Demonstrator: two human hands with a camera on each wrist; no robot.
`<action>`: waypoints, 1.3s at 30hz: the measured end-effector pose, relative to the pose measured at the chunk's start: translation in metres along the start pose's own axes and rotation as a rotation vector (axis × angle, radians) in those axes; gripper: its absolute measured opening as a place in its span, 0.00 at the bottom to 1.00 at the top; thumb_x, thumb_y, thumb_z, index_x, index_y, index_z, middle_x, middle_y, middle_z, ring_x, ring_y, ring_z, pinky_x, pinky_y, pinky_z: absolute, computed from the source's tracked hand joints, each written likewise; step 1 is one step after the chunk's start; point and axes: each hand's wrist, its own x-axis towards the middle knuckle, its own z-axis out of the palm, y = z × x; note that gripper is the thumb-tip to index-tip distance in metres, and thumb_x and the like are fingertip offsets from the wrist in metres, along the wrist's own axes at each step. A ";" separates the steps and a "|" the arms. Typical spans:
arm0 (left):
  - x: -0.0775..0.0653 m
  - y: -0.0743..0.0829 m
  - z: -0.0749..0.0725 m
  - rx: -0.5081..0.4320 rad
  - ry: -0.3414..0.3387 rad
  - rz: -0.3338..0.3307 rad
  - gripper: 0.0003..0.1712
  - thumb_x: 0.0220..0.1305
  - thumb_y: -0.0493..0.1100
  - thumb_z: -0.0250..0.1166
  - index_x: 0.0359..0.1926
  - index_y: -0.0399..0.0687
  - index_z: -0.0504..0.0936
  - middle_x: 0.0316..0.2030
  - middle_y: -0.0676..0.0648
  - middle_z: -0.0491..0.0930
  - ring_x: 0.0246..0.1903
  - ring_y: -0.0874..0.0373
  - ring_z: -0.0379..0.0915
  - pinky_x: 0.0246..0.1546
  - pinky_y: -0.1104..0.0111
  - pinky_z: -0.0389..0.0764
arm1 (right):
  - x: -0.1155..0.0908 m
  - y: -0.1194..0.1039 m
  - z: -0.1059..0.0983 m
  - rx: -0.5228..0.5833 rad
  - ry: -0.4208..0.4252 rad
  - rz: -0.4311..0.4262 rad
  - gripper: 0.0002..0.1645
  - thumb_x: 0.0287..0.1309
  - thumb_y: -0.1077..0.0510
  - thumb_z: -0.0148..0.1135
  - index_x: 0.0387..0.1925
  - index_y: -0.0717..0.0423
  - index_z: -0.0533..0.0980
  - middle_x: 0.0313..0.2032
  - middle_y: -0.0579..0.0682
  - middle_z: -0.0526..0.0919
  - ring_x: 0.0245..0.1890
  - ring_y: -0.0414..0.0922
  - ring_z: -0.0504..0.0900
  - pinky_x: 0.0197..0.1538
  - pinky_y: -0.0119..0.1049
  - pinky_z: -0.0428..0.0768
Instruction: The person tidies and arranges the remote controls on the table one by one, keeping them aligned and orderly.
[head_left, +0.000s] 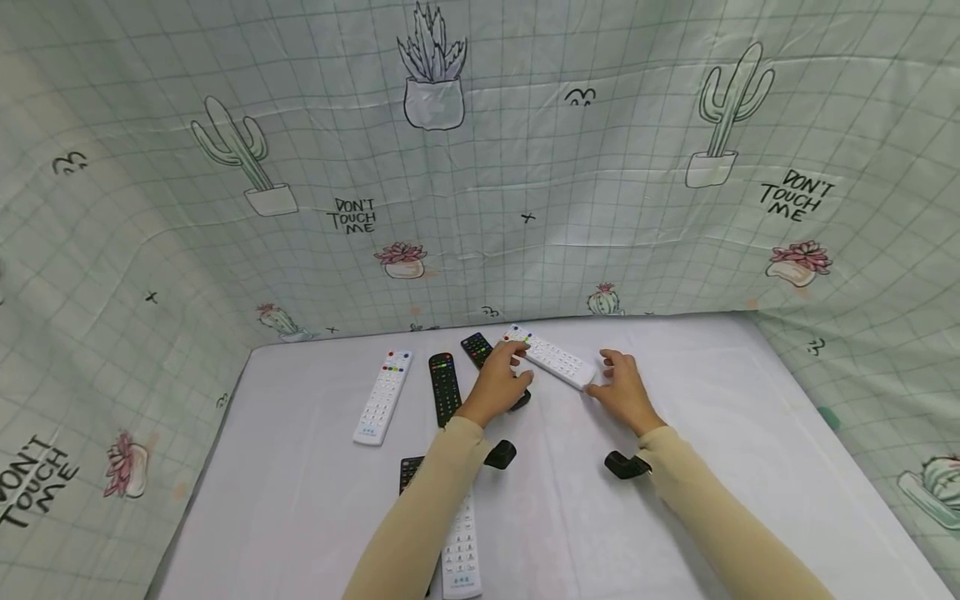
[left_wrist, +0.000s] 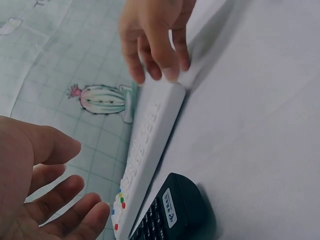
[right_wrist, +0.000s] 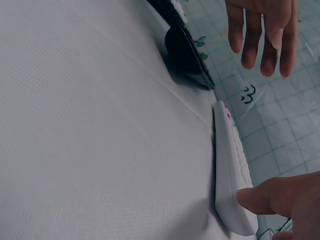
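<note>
Head view: on a white-covered table, before a cactus-print cloth backdrop, a white remote control lies ahead of and between two hands; its long axis slants from far left to near right; the right hand is nearer, at the near-right end, thumb and fingers spread apart; the left hand, fingers loosely parted, is by the far-left end, above a black remote; another white remote lies farther left.

Left wrist view: the left hand holds nothing, its curved fingers apart from the white remote control; the black remote's rounded end sits just beside it; the right hand's fingertips hang at the opposite end.

Right wrist view: the right thumb appears to touch the remote's side near its end; whether the mostly hidden right fingers touch it, I cannot tell.
</note>
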 end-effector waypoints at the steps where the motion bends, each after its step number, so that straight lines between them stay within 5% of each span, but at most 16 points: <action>1: 0.002 0.000 0.001 -0.006 0.006 -0.006 0.27 0.73 0.32 0.63 0.71 0.34 0.73 0.62 0.36 0.75 0.62 0.42 0.74 0.62 0.56 0.79 | 0.001 0.000 0.000 0.003 -0.003 0.003 0.45 0.59 0.68 0.69 0.74 0.75 0.60 0.63 0.74 0.65 0.61 0.67 0.72 0.63 0.59 0.76; 23: 0.037 -0.014 0.011 0.050 0.113 -0.092 0.32 0.71 0.32 0.65 0.73 0.33 0.69 0.69 0.33 0.70 0.71 0.40 0.66 0.74 0.52 0.68 | 0.005 0.000 0.006 -0.022 -0.011 -0.056 0.44 0.56 0.70 0.70 0.71 0.77 0.63 0.61 0.74 0.69 0.60 0.68 0.75 0.64 0.59 0.77; 32: 0.046 -0.014 0.010 0.084 0.102 -0.114 0.34 0.68 0.31 0.66 0.73 0.32 0.69 0.72 0.32 0.67 0.73 0.37 0.62 0.75 0.50 0.66 | 0.002 -0.003 0.006 -0.017 -0.017 -0.045 0.44 0.56 0.71 0.70 0.72 0.76 0.62 0.61 0.74 0.69 0.60 0.66 0.75 0.63 0.58 0.77; 39: 0.050 -0.012 0.011 0.115 0.074 -0.144 0.35 0.69 0.33 0.65 0.75 0.32 0.67 0.73 0.31 0.64 0.74 0.37 0.61 0.76 0.50 0.65 | -0.001 -0.005 0.008 -0.016 0.028 -0.114 0.42 0.51 0.72 0.70 0.68 0.79 0.65 0.55 0.74 0.71 0.50 0.63 0.78 0.53 0.51 0.82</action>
